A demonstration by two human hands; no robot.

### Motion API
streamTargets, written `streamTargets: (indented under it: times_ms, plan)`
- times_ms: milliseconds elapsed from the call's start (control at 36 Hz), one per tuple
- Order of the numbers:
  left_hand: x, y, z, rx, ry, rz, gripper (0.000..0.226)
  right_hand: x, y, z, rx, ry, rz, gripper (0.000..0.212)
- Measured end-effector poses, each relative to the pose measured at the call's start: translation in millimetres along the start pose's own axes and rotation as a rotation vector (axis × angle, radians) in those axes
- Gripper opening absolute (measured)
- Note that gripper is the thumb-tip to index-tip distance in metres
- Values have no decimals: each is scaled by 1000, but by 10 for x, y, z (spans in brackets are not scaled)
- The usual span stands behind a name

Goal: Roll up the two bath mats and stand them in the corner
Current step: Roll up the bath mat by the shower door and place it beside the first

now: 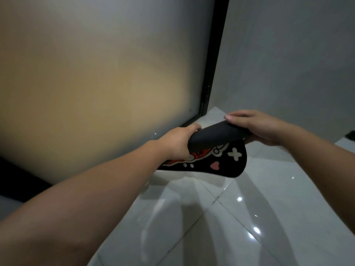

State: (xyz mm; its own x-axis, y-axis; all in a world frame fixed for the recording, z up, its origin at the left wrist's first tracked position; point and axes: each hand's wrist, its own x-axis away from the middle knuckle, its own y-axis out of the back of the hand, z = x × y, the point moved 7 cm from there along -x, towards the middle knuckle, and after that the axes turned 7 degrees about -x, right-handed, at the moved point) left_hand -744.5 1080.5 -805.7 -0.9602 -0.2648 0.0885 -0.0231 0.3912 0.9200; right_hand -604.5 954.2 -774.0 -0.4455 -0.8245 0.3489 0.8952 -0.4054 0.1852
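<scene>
Above the tiled floor (221,217) near the corner, a left hand (176,143) and right hand (255,127) grip a half-rolled bath mat (217,148); its loose flap could unroll if their grasp slackens.

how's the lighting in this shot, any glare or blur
Head view: dim overall, with a warm yellowish glow on the frosted panel; small bright glare spots and arm shadows on the glossy floor tiles; wide-angle bending at the edges; the bath mat and both hands look reasonably sharp, slightly soft.

Glossy white tiled floor (240,217), grey grout lines, nothing resting on it
</scene>
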Motion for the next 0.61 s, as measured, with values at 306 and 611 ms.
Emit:
streamTargets:
  times_ms: [306,611]
  plan:
    - [96,-227,252,344,171,375,48,45,7,37,-155,151,184,42]
    - [302,-488,278,558,201,653,57,-2,-75,84,42,174,207,54]
